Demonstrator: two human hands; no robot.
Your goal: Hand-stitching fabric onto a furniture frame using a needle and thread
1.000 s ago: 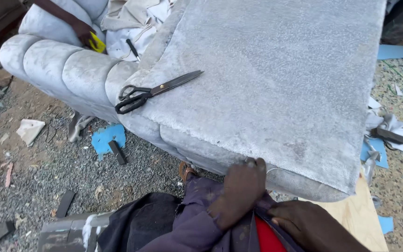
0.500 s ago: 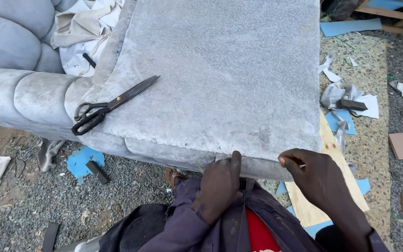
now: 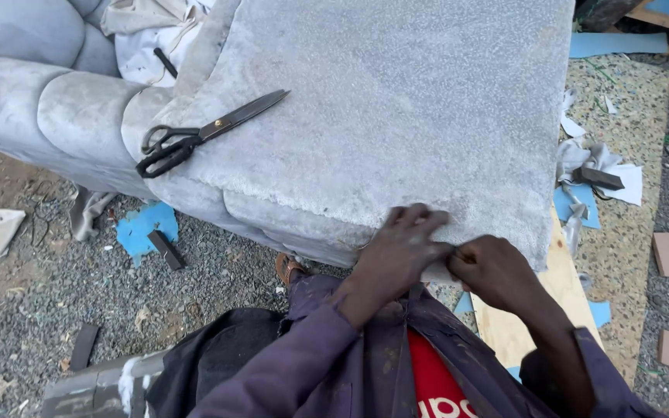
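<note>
Now left hand [image 3: 400, 251], right hand [image 3: 493, 271] pinch grey fabric [image 3: 396, 116] edge.

We see pale grey fabric [image 3: 396, 116] over the cushion, black-handled scissors [image 3: 203, 133] with dull steel blades, bright blue scraps [image 3: 142, 227] on grey gravel [image 3: 32, 310], a purple sleeve [image 3: 303, 348], a red shirt [image 3: 431, 383], and tan plywood [image 3: 505, 325].

At the bottom of the frame the person wears a purple long-sleeved work jacket [image 3: 327, 348], creased and flecked with pale paint. It hangs open over a red shirt [image 3: 431, 383] with white lettering. Both hands are bare.
</note>
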